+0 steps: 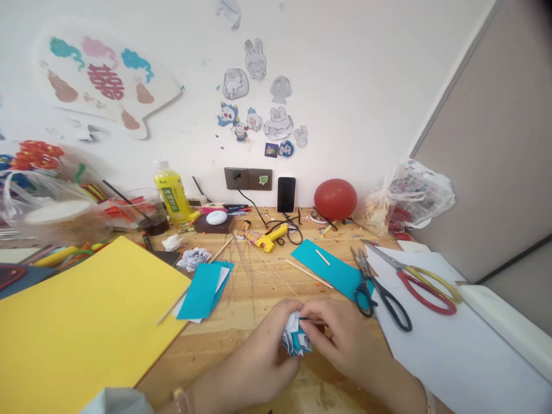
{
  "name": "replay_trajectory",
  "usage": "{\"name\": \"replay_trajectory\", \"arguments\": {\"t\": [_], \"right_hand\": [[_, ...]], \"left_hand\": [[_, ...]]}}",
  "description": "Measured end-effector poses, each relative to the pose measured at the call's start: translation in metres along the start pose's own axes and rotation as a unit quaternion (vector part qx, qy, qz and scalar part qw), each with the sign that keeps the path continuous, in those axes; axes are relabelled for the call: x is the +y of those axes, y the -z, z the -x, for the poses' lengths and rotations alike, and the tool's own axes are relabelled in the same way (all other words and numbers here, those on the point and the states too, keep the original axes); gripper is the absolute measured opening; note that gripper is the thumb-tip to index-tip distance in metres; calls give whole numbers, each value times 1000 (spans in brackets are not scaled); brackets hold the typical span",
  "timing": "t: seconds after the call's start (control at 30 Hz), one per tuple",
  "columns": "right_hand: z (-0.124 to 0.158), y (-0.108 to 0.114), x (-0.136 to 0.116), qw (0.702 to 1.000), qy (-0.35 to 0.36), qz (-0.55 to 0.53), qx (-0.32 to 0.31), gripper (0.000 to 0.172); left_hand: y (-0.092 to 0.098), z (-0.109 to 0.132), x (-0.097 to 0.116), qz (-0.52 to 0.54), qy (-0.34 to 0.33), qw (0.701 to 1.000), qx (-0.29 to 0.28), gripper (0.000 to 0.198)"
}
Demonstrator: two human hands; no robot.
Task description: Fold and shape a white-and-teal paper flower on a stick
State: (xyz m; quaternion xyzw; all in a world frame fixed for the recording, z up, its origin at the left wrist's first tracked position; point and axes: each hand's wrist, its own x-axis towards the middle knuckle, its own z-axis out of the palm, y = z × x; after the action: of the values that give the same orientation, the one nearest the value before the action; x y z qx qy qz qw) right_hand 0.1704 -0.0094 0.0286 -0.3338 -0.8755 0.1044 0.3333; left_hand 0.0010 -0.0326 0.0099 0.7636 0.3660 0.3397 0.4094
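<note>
My left hand (268, 351) is closed around a crumpled, folded blue-and-white paper flower (296, 338) above the near part of the table. From the right, my right hand (340, 333) pinches a thin dark stick (307, 319) against the flower's upper side; the fingers hide most of the stick. Beyond my hands lie a strip of blue paper (314, 265) with light sticks on it, and black-handled scissors (379, 290). To the left, folded blue paper (202, 292) rests over white sheets, beside a crumpled white paper flower (194, 260).
A large yellow sheet (99, 305) covers the left side. Red-and-yellow-handled scissors (425, 282) lie on white paper (466, 345) at right. Toward the wall are a yellow glue gun (271, 238), a drink bottle (172, 192), a phone (286, 195) and a red balloon (335, 199).
</note>
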Motion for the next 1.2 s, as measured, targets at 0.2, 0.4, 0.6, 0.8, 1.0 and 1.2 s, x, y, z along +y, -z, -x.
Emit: {"name": "replay_trajectory", "arguments": {"t": [0.2,0.4,0.6,0.8,1.0,1.2], "right_hand": [[2,1,5,983,145,111,25,44],[5,0,9,972,183,146,20,38],[4,-1,12,989,131,62,10,34],[1,0,6,999,35,-19,-13,30],[0,1,1,999,1,34,-28,35],[0,1,-3,997,-17,68,-18,37]], "left_hand": [[-1,1,-2,5,-1,1000,4,62],[-2,0,-4,3,-5,1000,7,62],[-1,1,-3,3,-10,1000,7,65],[0,0,-2,-11,-9,1000,8,65],[-1,0,-6,-26,-6,1000,16,65],[-1,1,-7,-30,-2,999,11,66]]}}
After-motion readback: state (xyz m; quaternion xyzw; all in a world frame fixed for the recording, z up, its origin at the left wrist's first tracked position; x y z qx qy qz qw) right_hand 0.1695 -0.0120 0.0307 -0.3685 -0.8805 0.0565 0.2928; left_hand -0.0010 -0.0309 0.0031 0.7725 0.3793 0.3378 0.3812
